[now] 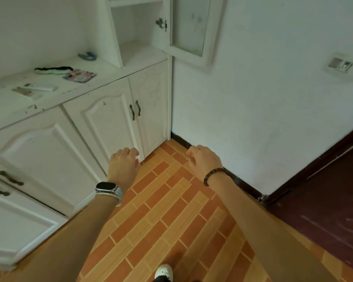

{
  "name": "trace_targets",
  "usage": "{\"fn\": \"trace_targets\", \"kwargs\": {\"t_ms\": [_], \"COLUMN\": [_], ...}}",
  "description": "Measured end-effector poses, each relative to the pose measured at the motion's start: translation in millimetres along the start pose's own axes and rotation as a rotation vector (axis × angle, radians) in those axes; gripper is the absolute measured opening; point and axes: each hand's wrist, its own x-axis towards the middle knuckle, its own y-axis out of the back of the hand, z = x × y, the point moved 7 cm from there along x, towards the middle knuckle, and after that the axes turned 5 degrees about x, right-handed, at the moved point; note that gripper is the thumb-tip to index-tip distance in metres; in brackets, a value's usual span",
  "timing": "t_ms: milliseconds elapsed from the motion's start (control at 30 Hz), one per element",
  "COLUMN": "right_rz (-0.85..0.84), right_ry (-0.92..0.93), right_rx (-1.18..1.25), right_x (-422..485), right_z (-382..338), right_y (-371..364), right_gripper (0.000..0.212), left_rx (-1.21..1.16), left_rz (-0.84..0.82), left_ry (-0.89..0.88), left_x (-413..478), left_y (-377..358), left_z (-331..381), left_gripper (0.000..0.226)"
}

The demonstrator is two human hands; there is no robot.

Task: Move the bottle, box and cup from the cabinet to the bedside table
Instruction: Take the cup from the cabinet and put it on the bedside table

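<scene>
A white cabinet [102,117] runs along the left wall, its lower doors closed. Its upper shelf unit [137,47] stands with a glass door [189,27] swung open, and the visible shelves hold nothing. No bottle, box or cup shows in this view. My left hand [123,163], with a watch on the wrist, hangs in front of the lower doors with fingers curled and nothing in it. My right hand [204,161], with a bead bracelet, hovers over the floor near the wall corner, fingers loosely curled and holding nothing.
On the cabinet counter lie a patterned pouch [80,75], a black and green band [53,69], a white remote [41,87] and a blue item [88,55]. A dark red door [324,190] stands at right. A wall socket [339,65] sits high on the right wall. Orange tiled floor [171,210] lies below.
</scene>
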Motion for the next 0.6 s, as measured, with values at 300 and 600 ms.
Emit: {"fn": "trace_targets", "kwargs": {"t_ms": [300,600], "right_rz": [-0.009,-0.056], "right_ry": [0.04,0.119], "right_rx": [0.008,0.029], "right_x": [97,213], "right_z": [9,53], "right_y": [1,1], "right_gripper": [0.024,0.024], "left_rx": [0.024,0.032], "left_rz": [0.0,0.04], "left_ry": [0.028,0.111], "left_x": [84,181], "left_y": [-20,-47], "left_z": [-19,0], "left_gripper": [0.021,0.021]}}
